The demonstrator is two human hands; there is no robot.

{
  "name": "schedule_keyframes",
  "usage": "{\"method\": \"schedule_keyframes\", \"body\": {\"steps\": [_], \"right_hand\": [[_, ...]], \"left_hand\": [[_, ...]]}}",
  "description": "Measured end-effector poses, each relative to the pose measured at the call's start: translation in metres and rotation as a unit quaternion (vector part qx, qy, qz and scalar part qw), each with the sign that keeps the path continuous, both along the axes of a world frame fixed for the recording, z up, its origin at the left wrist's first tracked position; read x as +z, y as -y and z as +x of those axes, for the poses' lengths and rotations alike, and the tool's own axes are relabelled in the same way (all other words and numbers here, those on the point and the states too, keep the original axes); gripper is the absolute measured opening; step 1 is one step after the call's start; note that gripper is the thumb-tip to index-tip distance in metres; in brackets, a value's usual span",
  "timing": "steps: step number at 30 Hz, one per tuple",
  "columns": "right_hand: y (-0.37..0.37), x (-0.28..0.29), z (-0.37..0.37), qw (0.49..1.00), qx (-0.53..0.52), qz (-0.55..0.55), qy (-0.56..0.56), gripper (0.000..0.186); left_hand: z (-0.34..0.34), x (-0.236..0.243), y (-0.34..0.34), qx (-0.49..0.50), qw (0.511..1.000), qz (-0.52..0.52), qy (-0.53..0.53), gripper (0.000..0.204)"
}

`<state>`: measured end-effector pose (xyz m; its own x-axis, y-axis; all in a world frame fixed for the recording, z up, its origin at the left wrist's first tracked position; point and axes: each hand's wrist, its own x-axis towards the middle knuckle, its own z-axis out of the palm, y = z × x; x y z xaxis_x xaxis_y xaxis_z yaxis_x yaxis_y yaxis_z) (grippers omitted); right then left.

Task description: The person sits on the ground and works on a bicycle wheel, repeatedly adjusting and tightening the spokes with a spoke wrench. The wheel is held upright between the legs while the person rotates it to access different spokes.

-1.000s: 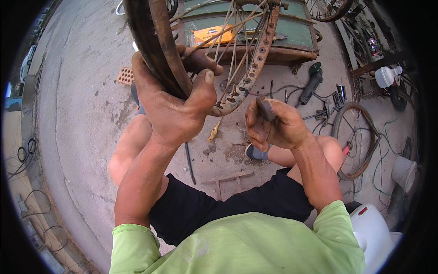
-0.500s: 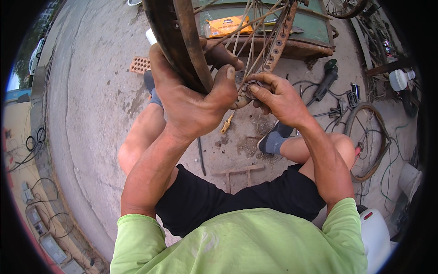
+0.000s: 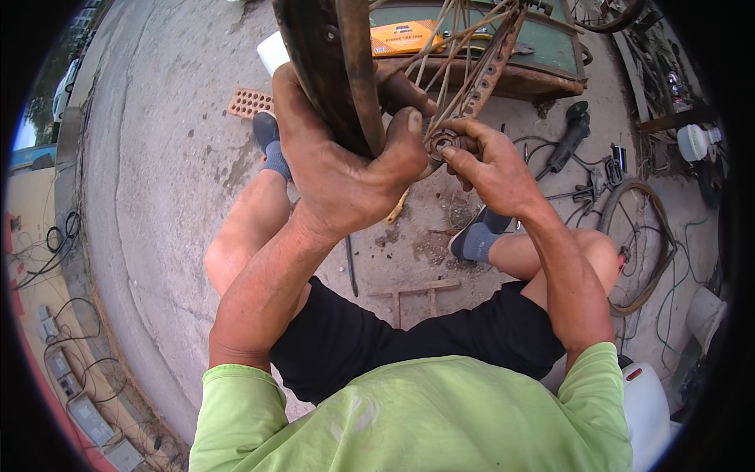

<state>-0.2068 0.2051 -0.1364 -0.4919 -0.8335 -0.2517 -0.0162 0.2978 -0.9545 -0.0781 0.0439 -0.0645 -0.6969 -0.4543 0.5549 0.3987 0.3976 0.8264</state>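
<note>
My left hand (image 3: 338,177) is closed round the lower part of a dark, rusty wheel rim (image 3: 358,75), its thumb pressed along the side. Thin rusty spokes (image 3: 452,59) run up and right from there. In my right hand (image 3: 495,169), thumb and fingers pinch a small round metal ring (image 3: 443,141) with a hole in its middle. This ring sits close beside the left thumb; whether it touches the wheel is hidden by the fingers. Below the hands, a yellow-handled tool (image 3: 398,206) lies on the ground, partly covered by my left hand.
Beyond the wheel stands a rusty-edged green box (image 3: 550,55) with an orange carton (image 3: 405,37) on it. A perforated brick (image 3: 250,103) lies left. To the right are a corded power tool (image 3: 568,138) and a loose tyre (image 3: 668,236). A metal frame piece (image 3: 415,288) lies between my feet.
Both hands and the wheel sit slightly further right in the picture, as the view has shifted a little. The ring in my right hand now shows its face and hole more plainly.
</note>
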Motion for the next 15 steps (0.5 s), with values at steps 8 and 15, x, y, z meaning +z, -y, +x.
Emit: {"method": "schedule_keyframes", "body": {"steps": [8,15], "right_hand": [[0.003,0.008,0.001,0.999,0.001,0.017,-0.039,0.047],[0.005,0.008,0.002,0.994,-0.002,0.035,-0.106,0.048]], "left_hand": [[0.001,-0.001,0.000,-0.003,1.000,0.005,0.008,0.047],[0.000,0.000,-0.006,0.009,1.000,0.001,0.018,0.053]]}}
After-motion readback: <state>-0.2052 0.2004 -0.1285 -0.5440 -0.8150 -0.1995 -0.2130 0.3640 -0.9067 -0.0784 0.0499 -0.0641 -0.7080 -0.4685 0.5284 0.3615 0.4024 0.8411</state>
